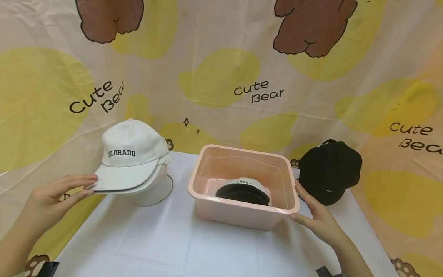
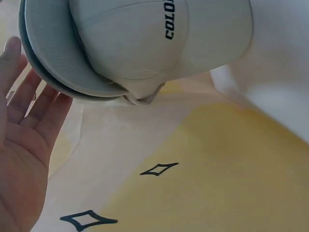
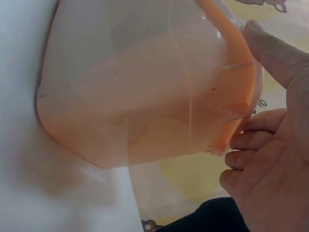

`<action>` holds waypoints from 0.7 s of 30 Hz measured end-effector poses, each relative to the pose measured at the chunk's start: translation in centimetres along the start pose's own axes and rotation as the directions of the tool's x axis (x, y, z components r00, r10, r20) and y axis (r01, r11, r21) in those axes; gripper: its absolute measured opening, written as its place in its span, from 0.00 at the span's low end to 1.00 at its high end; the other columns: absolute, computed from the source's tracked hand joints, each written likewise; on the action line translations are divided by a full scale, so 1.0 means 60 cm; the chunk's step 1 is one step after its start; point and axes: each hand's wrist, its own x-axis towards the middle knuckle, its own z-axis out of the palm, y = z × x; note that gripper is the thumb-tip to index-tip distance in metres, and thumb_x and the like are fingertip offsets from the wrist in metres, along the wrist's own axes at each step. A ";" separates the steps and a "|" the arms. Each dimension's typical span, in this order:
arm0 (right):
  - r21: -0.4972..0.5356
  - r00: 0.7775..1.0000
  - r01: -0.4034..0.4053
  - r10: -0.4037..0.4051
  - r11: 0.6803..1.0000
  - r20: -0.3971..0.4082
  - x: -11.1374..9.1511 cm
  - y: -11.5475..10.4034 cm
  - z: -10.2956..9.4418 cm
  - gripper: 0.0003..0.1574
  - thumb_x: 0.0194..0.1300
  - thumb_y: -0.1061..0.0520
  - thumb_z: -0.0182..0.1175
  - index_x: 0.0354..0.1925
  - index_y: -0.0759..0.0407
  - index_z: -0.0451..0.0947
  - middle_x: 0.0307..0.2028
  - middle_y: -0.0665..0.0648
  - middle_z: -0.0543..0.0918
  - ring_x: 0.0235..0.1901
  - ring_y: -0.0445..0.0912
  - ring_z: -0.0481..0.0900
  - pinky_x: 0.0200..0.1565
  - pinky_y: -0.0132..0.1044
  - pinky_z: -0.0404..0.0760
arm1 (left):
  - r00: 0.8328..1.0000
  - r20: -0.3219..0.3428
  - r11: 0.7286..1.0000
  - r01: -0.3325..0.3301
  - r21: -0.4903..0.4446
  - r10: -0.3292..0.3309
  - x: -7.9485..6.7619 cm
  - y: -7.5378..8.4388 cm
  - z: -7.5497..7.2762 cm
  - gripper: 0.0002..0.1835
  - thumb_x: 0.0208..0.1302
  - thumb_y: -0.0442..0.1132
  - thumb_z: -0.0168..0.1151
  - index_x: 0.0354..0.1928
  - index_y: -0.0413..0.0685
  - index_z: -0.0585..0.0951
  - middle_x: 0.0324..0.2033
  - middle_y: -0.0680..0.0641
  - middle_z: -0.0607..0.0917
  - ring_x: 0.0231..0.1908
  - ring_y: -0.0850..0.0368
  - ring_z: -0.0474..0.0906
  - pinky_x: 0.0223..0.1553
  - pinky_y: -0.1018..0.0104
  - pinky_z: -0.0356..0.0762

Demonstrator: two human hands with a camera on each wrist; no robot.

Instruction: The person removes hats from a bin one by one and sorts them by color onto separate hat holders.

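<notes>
Person's L grip [image 1: 48, 198] pinches the white cap [image 1: 129, 144] by its brim, thumb below, w/ the cap on a white stand [image 1: 145, 198] at left. R grip [image 1: 322, 221] is closed round the right rim of the pink bin [image 1: 238, 215], which holds a 2nd cap [image 1: 243, 193]. Step in hand looks like L handling the brim while R steadies the bin; next move prob. calls for a light, even hold. Black cap [image 1: 328, 169] right of bin. Counter [image 1: 155, 242] is white-topped; yellow-blotched "Cute Bear" cloth [image 1: 207, 123] hangs at far side.
</notes>
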 end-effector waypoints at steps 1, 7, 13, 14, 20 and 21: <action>-0.007 1.000 -0.001 0.001 1.000 -0.004 0.000 0.000 0.000 0.59 0.59 0.63 0.74 0.81 0.52 0.54 0.80 0.61 0.52 0.77 0.33 0.47 0.63 0.12 0.53 | 1.000 0.014 1.000 0.015 0.023 -0.015 0.000 -0.002 -0.002 0.15 0.60 0.36 0.75 0.43 0.28 0.87 0.46 0.39 0.90 0.53 0.67 0.84 0.57 0.81 0.74; -0.062 1.000 -0.002 0.000 0.998 -0.022 0.004 0.001 -0.001 0.63 0.56 0.62 0.76 0.81 0.52 0.52 0.80 0.60 0.53 0.78 0.36 0.48 0.62 0.12 0.53 | 0.992 0.075 0.987 0.091 0.134 -0.102 0.024 -0.010 -0.003 0.24 0.41 0.20 0.79 0.46 0.36 0.89 0.47 0.46 0.90 0.54 0.70 0.82 0.56 0.83 0.73; -0.103 0.999 -0.034 0.032 0.994 -0.019 0.008 0.001 -0.002 0.65 0.56 0.57 0.77 0.82 0.48 0.52 0.81 0.51 0.52 0.79 0.50 0.50 0.70 0.28 0.60 | 0.984 0.093 0.976 0.136 0.172 -0.154 0.072 0.002 0.015 0.28 0.39 0.17 0.78 0.48 0.42 0.89 0.45 0.51 0.91 0.54 0.74 0.80 0.56 0.85 0.71; -0.106 0.999 -0.039 0.037 0.994 -0.018 0.009 0.001 -0.002 0.65 0.56 0.57 0.77 0.82 0.48 0.52 0.81 0.51 0.51 0.79 0.50 0.50 0.72 0.38 0.63 | 0.981 0.096 0.972 0.152 0.179 -0.171 0.079 0.007 0.019 0.28 0.40 0.18 0.78 0.48 0.44 0.89 0.45 0.52 0.91 0.54 0.75 0.80 0.56 0.86 0.70; -0.082 0.998 -0.064 0.063 0.995 -0.018 0.008 0.001 0.003 0.64 0.57 0.55 0.77 0.82 0.49 0.51 0.81 0.52 0.50 0.78 0.63 0.50 0.64 0.78 0.61 | 0.969 0.136 0.969 0.181 0.165 -0.204 0.124 0.031 0.046 0.26 0.44 0.21 0.79 0.48 0.48 0.89 0.44 0.55 0.90 0.52 0.76 0.79 0.54 0.86 0.69; -0.076 0.998 -0.067 0.066 0.995 -0.018 0.008 0.001 0.004 0.64 0.57 0.55 0.77 0.82 0.49 0.51 0.81 0.53 0.50 0.78 0.65 0.50 0.64 0.78 0.60 | 0.970 0.143 0.971 0.175 0.160 -0.198 0.131 0.034 0.052 0.27 0.45 0.22 0.79 0.49 0.49 0.89 0.44 0.56 0.90 0.51 0.77 0.80 0.54 0.87 0.70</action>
